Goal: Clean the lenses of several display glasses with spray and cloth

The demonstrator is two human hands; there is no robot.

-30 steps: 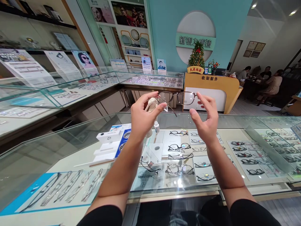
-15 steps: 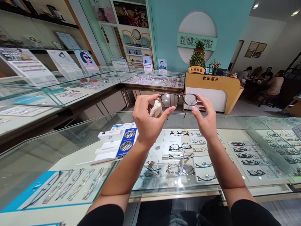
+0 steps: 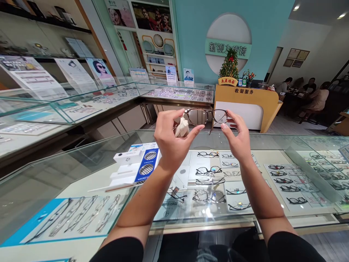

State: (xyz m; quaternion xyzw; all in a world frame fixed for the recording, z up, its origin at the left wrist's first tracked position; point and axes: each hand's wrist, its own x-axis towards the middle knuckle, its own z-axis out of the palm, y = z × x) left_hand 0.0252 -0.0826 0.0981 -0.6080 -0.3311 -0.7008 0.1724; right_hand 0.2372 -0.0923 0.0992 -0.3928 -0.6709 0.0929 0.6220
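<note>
Slightly leftward of its earlier spot, the right hand pinches one end of the eyeglasses; the left hand pinches the other, bunching what looks like cloth. They're lifted above the table, not set down.

- Both hands raised, one at each end of the eyeglasses.
- Left hand: back of hand toward viewer; index finger stretched to the left end of the eyeglasses, other fingers curled; left thumb reaching along below the near lens.
- Right hand: index finger at the right end, right thumb pointing up just below it, other fingers bent behind.
- Left forearm slanting up and inward from lower left of the eyeglasses; right forearm mirrored, from lower right.
- Dark sleeves end near the elbows.
</note>
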